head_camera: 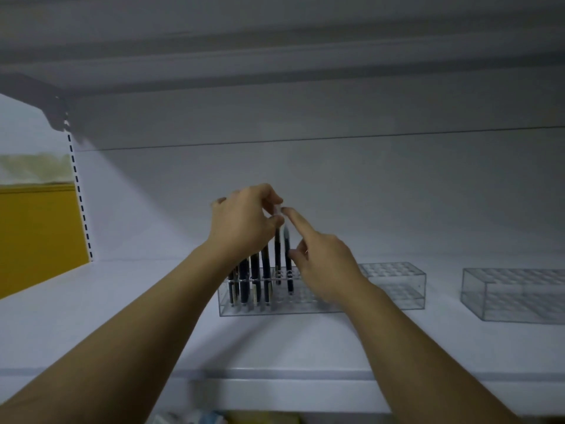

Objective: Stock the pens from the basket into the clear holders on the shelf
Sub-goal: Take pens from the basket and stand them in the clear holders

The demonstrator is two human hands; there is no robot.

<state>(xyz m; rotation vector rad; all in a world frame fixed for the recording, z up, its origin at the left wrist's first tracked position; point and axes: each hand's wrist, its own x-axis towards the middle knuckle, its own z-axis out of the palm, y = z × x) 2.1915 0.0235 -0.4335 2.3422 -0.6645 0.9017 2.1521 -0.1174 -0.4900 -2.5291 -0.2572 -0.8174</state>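
At the frame's centre the left hand pinches the top of a pen that stands in the middle holder. The right hand, fingers loose, touches the pen with a straight index finger. Several other pens are in already. The next holder and the far-right holder are empty, so I judge that much work is left.

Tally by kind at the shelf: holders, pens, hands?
clear holders: 3
pens: at least 6, some hidden behind the left hand
hands, left plus right hand: 2
Total: at least 11
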